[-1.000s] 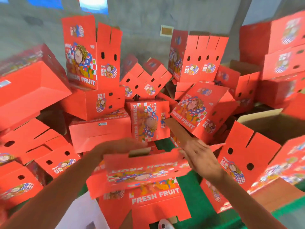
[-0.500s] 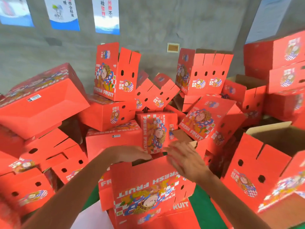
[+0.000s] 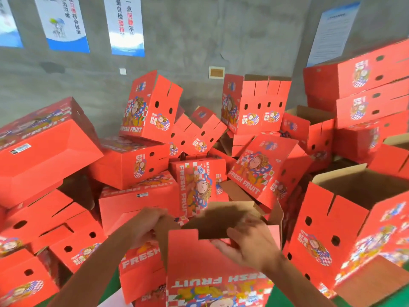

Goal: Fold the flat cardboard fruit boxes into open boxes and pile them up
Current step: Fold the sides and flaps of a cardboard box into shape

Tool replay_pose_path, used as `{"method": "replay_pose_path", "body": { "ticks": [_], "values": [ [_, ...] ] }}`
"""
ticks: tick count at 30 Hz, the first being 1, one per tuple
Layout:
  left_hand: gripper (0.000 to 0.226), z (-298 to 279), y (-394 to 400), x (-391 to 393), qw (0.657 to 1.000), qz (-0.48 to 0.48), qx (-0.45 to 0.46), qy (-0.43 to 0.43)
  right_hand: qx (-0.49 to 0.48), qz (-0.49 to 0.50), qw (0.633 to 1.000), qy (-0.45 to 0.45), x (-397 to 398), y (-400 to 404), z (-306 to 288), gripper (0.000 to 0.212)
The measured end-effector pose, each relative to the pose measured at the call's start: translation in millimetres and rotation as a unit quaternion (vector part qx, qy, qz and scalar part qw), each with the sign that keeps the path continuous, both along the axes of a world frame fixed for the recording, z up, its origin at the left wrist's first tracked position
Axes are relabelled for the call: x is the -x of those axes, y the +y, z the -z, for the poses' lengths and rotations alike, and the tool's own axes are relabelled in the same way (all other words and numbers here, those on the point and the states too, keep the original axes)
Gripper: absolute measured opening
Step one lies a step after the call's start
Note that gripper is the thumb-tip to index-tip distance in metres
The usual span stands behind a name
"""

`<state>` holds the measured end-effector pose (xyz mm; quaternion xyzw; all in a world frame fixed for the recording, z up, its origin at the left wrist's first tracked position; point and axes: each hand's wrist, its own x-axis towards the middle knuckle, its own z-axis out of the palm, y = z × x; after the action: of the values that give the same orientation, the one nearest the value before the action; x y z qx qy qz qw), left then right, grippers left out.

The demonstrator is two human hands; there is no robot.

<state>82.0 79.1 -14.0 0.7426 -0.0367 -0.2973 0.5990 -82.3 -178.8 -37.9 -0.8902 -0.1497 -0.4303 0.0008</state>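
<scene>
The box [image 3: 212,271] I am working on is bright red outside with white FRESH FRUIT lettering above a blue, white and yellow chequered cartoon print; its inner flaps [image 3: 221,220] are plain brown cardboard. The pile of boxes [image 3: 152,111] behind it carries the same red, the same white letters and a cartoon figure on blue-and-white checks, with dark oval holes. The wall [image 3: 199,41] is mottled grey. The posters [image 3: 126,25] on it are white with blue bands and red and black writing. The floor [image 3: 281,295] shows green.
</scene>
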Motion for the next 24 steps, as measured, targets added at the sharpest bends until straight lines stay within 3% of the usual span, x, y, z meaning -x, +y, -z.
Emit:
{"method": "replay_pose_path", "body": {
  "ticks": [4,7,9,14,16,17,19,20,22,24],
  "values": [
    [0.018,-1.2,-0.3,5.6,0.993,-0.114,0.013,-0.036,-0.043,0.078,0.992,0.089,8.5,-19.0,11.5,0.056],
    [0.019,-1.9,-8.0,17.2,0.989,-0.123,0.003,-0.079,-0.066,0.186,0.946,0.259,3.7,-19.8,19.3,0.075],
    [0.024,-4.1,-12.5,19.8,0.983,-0.103,-0.046,-0.142,-0.081,0.196,0.927,0.310,-0.6,-23.3,28.2,0.082],
    [0.031,1.4,-17.8,48.7,0.964,0.023,-0.008,-0.266,-0.106,0.193,0.938,0.266,-2.1,-24.9,35.8,0.081],
    [0.034,19.6,-23.4,56.1,0.929,0.129,-0.020,-0.347,-0.098,0.197,0.948,0.229,-3.3,-24.8,39.3,0.083],
    [0.036,34.2,-29.0,53.7,0.893,0.142,-0.060,-0.422,-0.095,0.198,0.952,0.215,-4.5,-24.9,40.3,0.082],
    [0.043,48.1,-36.6,59.7,0.867,0.136,-0.098,-0.470,-0.091,0.212,0.950,0.211,-5.6,-26.0,39.9,0.080],
    [0.048,47.7,-36.8,64.7,0.877,0.138,-0.078,-0.454,-0.086,0.225,0.946,0.218,-5.3,-26.9,38.7,0.080],
    [0.063,62.2,-33.8,62.3,0.859,0.128,-0.078,-0.490,-0.072,0.245,0.937,0.237,-3.4,-27.9,37.5,0.081],
    [0.073,73.2,-35.3,51.5,0.887,0.106,-0.098,-0.438,-0.060,0.252,0.937,0.233,-3.3,-27.8,39.1,0.083]
  ]
}}
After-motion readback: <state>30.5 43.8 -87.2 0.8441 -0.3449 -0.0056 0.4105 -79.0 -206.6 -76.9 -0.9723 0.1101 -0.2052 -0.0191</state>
